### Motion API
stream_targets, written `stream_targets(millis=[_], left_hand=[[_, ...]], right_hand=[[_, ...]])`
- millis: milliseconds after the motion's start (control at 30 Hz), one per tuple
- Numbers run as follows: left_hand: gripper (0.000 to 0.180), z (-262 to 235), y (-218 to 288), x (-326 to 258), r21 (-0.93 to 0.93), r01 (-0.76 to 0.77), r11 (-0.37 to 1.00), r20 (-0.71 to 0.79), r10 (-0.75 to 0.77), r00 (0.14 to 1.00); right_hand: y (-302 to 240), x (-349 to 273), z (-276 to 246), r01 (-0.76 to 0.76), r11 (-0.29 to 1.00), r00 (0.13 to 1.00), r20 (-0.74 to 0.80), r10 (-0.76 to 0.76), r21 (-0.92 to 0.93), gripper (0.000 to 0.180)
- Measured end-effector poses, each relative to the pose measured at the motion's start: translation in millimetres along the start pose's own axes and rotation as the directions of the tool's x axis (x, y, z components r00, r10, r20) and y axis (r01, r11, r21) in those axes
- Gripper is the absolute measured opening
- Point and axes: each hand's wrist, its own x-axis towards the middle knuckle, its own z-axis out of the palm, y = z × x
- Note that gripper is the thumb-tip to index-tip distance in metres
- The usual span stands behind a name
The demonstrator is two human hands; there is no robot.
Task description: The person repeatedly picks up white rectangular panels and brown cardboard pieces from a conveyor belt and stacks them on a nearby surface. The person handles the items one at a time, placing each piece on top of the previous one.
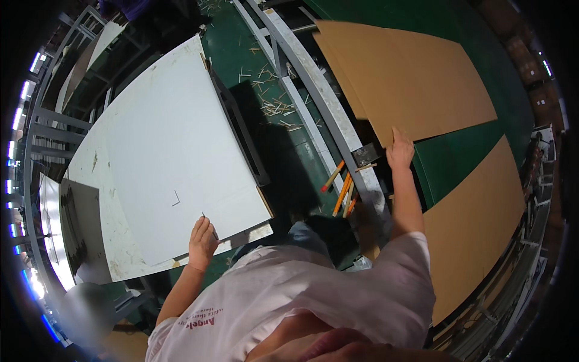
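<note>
My left hand [203, 242] rests at the near edge of a large white sheet [175, 139], its fingers together around a slim dark tool whose tip pokes out past them. What kind of tool it is, the hand mostly hides. The sheet lies on a stained white worktable [123, 247] and bears a small dark L-shaped mark left of centre. To my right, my right hand [400, 151] grips the near edge of a brown cardboard sheet [416, 78], forefinger stretched along its top. Closer to me lies another brown cardboard sheet [476, 229].
A grey metal frame [325, 90] runs between the table and the cardboard. Several orange and tan sticks [344, 190] lean by it. Wood scraps [277, 108] litter the green floor. A person in purple [129, 7] is at the far left. Green surface [449, 157] shows between the cardboard sheets.
</note>
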Motion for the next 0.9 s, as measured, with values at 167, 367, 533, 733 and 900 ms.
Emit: stream_targets(millis=[167, 367, 533, 733, 900], left_hand=[[0.062, 7.7, -3.6, -7.6, 0.027, 0.008, 1.000, -0.016, -0.007, 1.000], [0.062, 3.3, 4.2, -3.0, 0.012, 0.024, 1.000, -0.029, -0.023, 0.999], [0.063, 4.5, -0.6, -5.6, 0.008, 0.043, 0.999, -0.039, -0.042, 0.998], [0.062, 7.8, -3.5, -14.6, -0.022, 0.000, 1.000, -0.131, -0.003, 0.991], [0.060, 14.1, -4.0, -16.3, -0.068, -0.022, 0.997, -0.205, 0.008, 0.979]], right_hand=[[-55.1, -42.5, -131.3, 0.384, 0.634, 0.758, -0.621, 0.198, 0.671, 0.027], [10.3, -68.5, -29.3, -0.284, 0.165, 0.519, 0.007, 0.855, 0.944, 0.045], [9.2, -38.9, 56.9, -0.324, -0.700, 0.641, 0.692, 0.331, 0.636, 0.043], [-132.7, 14.8, -77.5, -0.272, -0.579, 0.911, 0.399, 0.102, 0.768, 0.035], [-276.7, -86.9, -128.8, -0.329, -0.559, 0.932, 0.357, -0.062, 0.761, 0.039]])
